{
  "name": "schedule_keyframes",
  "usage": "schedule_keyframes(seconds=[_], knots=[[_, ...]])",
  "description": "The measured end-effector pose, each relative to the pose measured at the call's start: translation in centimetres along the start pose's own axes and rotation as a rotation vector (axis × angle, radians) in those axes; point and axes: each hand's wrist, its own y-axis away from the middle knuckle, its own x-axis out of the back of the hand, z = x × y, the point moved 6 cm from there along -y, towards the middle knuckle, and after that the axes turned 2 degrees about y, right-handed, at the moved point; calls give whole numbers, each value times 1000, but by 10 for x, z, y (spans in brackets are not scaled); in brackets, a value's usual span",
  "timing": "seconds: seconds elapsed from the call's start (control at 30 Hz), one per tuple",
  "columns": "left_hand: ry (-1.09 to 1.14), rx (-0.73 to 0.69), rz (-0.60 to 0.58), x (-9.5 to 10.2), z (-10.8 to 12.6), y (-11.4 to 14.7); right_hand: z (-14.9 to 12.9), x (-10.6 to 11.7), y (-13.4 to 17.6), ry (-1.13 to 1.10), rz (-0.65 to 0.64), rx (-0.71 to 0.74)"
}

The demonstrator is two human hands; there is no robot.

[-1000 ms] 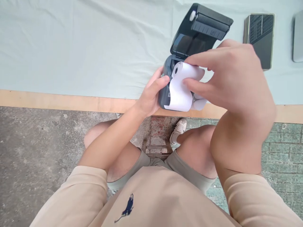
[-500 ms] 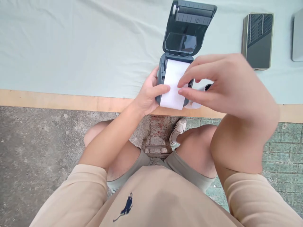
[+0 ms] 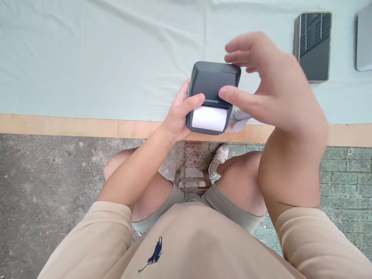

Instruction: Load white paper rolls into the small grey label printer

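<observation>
A dark label printer [image 3: 213,79] is held near the table's front edge, its lid down. White label paper [image 3: 209,118] shows at the printer's front, below the lid. My left hand [image 3: 181,110] grips the printer from the left, with the thumb on top and the other fingers mostly hidden behind it. My right hand [image 3: 270,77] is open at the printer's right side. Its thumb lies over the lid's right part, while the fingers extend past the far right corner; whether the thumb presses the lid I cannot tell. Partly hidden under that hand is a white rolled item [image 3: 240,123].
A pale cloth [image 3: 101,62] covers the table, whose front edge [image 3: 72,124] is bare wood. At the back right lies a dark glossy-topped box [image 3: 315,46], with a grey object [image 3: 364,42] further right. My knees and a wooden stool [image 3: 193,182] are below the edge.
The printer's lid has swung from standing open to down over the paper. My right hand has moved up from the paper, its fingers spreading. My left hand still holds the printer.
</observation>
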Motion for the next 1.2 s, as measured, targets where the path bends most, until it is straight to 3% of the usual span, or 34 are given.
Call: schedule_keyframes(seconds=[0.1,0.23,0.47,0.6,0.77,0.8,0.83,0.9,0.93,0.97,1.0,1.13,1.2], knots=[[3,-4,-18,-1,0,2,5,-14,-3,5,-102,-79],[-46,3,15,-1,1,2,11,-19,-4,-58,-110,-152],[71,-6,52,0,3,-4,17,-17,-4,-104,-128,-9],[88,-18,44,1,2,-5,17,2,-5,7,104,-5],[55,-51,88,5,2,-6,4,-4,-2,44,-86,144],[45,-39,99,6,2,-6,1,-2,-1,80,-38,170],[37,-28,116,7,2,-6,-1,4,0,105,83,172],[27,-18,172,9,3,-5,-4,24,7,112,450,128],[24,-17,199,10,4,-4,-5,31,12,108,584,91],[21,-15,212,10,4,-3,-5,34,14,105,635,56],[17,-12,206,9,4,-2,-6,33,13,102,593,38],[-28,-7,102,2,2,0,-7,1,3,268,19,-42],[-68,-7,71,0,-1,1,-4,-9,3,401,-127,-123]])
